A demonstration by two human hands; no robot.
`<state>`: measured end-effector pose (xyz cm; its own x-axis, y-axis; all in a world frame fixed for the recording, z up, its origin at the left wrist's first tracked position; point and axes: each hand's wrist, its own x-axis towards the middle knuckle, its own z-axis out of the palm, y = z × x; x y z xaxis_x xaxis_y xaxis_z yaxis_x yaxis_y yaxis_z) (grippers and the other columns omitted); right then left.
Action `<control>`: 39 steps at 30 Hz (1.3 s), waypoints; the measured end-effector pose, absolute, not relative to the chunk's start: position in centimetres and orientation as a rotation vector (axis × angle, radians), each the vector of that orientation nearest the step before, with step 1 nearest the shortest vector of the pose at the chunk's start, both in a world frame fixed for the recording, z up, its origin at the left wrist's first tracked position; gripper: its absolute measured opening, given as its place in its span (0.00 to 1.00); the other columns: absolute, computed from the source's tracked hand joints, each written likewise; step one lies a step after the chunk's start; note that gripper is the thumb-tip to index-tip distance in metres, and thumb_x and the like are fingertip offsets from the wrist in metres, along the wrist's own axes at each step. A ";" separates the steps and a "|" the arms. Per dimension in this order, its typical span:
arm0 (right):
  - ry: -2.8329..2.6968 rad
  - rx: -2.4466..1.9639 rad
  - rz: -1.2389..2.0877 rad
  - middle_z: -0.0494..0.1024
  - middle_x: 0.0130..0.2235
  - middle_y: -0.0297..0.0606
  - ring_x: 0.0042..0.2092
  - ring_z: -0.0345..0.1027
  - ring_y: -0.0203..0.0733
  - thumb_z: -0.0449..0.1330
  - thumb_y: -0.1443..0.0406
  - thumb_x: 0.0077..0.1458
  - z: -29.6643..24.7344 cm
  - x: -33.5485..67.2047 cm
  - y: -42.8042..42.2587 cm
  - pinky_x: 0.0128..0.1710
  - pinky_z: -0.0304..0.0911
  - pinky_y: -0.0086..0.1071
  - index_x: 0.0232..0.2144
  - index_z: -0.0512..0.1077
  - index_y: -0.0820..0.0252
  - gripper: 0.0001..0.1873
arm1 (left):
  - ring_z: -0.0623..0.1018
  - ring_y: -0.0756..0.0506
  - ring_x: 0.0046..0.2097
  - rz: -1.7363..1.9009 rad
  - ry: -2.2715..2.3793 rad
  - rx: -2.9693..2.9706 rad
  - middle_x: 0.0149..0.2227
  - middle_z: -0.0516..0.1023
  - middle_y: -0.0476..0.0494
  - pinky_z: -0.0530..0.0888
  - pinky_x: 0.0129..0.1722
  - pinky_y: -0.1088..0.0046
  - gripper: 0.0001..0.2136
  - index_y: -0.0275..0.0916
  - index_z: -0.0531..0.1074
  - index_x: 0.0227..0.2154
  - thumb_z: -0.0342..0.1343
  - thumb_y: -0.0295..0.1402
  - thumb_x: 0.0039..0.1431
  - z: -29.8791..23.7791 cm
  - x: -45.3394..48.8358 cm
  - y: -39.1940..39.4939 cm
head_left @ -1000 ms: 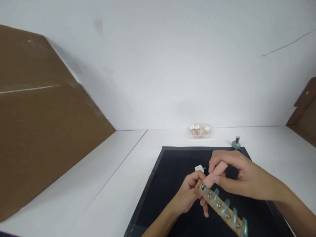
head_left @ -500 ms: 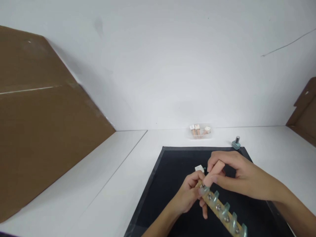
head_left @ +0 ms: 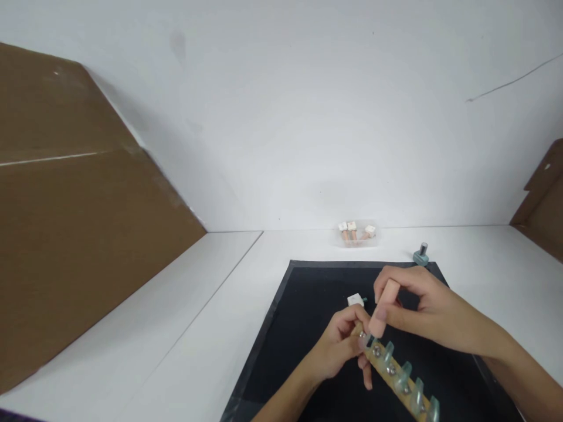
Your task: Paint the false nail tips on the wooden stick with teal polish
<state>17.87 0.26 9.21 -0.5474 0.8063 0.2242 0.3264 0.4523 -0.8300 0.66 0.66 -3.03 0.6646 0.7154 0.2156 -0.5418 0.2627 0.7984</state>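
Observation:
My left hand (head_left: pixel 338 349) is closed around the near end of a long tan strip (head_left: pixel 398 375) that carries a row of metal screws and several clear green dividers. My right hand (head_left: pixel 417 310) pinches a short peach-coloured tool handle (head_left: pixel 382 305), standing nearly upright with its tip on the first screw at the strip's left end. Both hands hover over a black mat (head_left: pixel 308 328). A small white block with a green tip (head_left: pixel 355 300) lies on the mat just behind my left hand.
A clear tray (head_left: pixel 357 233) with a few white-and-peach pieces sits at the back of the white table (head_left: pixel 211 310). A small green-and-grey part (head_left: pixel 421 255) stands by the mat's far right corner. Brown cardboard panels stand at the left (head_left: pixel 79 234) and right (head_left: pixel 543 193).
The peach handle has tipped more upright over the first screw. The strip has shifted slightly lower and to the left in my left hand.

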 end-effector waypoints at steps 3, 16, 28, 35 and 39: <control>-2.096 -0.974 1.040 0.67 0.26 0.30 0.26 0.59 0.32 0.59 0.65 0.54 9.1 17.8 0.1 0.24 0.54 0.26 0.21 0.66 0.59 0.11 | 0.67 0.58 0.18 0.850 0.215 0.988 0.19 0.66 0.55 0.73 0.17 0.80 0.08 0.35 0.64 0.29 0.59 0.31 0.52 -3.0 0.8 0.6; -2.121 -1.047 0.810 0.69 0.22 0.30 0.22 0.55 0.31 0.56 0.69 0.53 9.1 18.0 0.3 0.20 0.51 0.24 0.18 0.64 0.60 0.12 | 0.66 0.58 0.18 0.876 0.150 1.039 0.19 0.65 0.56 0.73 0.16 0.82 0.08 0.35 0.64 0.28 0.58 0.32 0.52 -2.8 0.7 0.7; -2.105 -1.021 0.986 0.66 0.22 0.29 0.23 0.55 0.31 0.57 0.68 0.53 9.0 17.6 0.3 0.19 0.50 0.24 0.19 0.62 0.60 0.12 | 0.66 0.58 0.18 0.878 0.206 1.031 0.19 0.65 0.56 0.73 0.17 0.81 0.11 0.35 0.63 0.28 0.59 0.35 0.51 -3.1 1.0 0.7; -2.151 -1.106 0.853 0.67 0.23 0.30 0.22 0.53 0.31 0.54 0.69 0.53 9.3 17.8 0.2 0.19 0.48 0.25 0.19 0.63 0.59 0.11 | 0.64 0.59 0.18 0.880 0.191 1.066 0.19 0.63 0.57 0.72 0.16 0.81 0.10 0.36 0.62 0.27 0.58 0.34 0.52 -2.6 0.7 0.6; -2.134 -1.125 0.817 0.69 0.22 0.30 0.23 0.54 0.32 0.54 0.67 0.54 9.4 17.8 0.2 0.20 0.49 0.25 0.19 0.59 0.58 0.13 | 0.65 0.59 0.18 0.882 0.193 1.049 0.19 0.64 0.56 0.73 0.16 0.82 0.09 0.35 0.63 0.27 0.58 0.32 0.53 -2.6 0.3 0.5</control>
